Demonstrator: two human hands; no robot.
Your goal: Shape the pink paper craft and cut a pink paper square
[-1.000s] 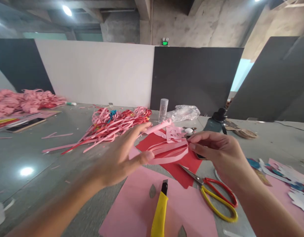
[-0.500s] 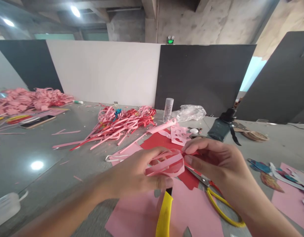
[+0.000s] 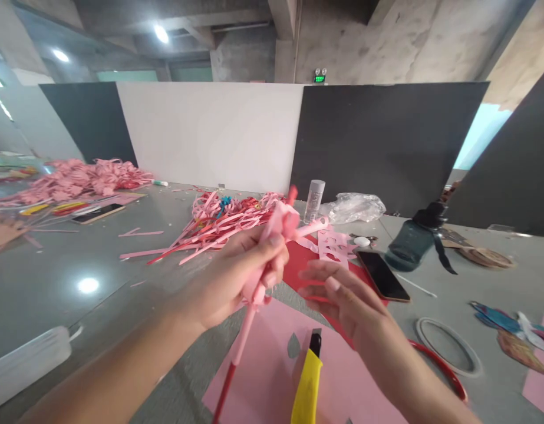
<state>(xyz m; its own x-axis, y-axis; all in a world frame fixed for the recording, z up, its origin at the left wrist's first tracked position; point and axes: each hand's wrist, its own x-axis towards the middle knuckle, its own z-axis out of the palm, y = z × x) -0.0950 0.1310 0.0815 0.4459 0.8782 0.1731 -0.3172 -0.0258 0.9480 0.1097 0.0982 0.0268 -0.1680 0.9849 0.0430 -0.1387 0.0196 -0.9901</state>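
Note:
My left hand (image 3: 236, 277) is closed around a bunch of pink and red paper strips (image 3: 272, 235), crumpled at the top and trailing down past my wrist. My right hand (image 3: 338, 294) hovers just to the right of it with fingers spread and nothing in it. Beneath both hands lie a pink paper sheet (image 3: 263, 377) and a red paper sheet (image 3: 302, 262). A yellow utility knife (image 3: 307, 388) rests on the pink sheet, below my right hand.
A pile of pink and red strips (image 3: 218, 221) lies ahead on the grey table (image 3: 77, 277). A phone (image 3: 382, 275), dark bottle (image 3: 411, 244), small spray bottle (image 3: 315, 200), plastic bag (image 3: 353, 207) and tape ring (image 3: 446, 353) are to the right. Another pink pile (image 3: 81, 176) sits far left.
My left hand has gathered the looped pink strips into a crumpled bunch and raised them. My right hand has let go and opened. The view shifted right, showing the phone.

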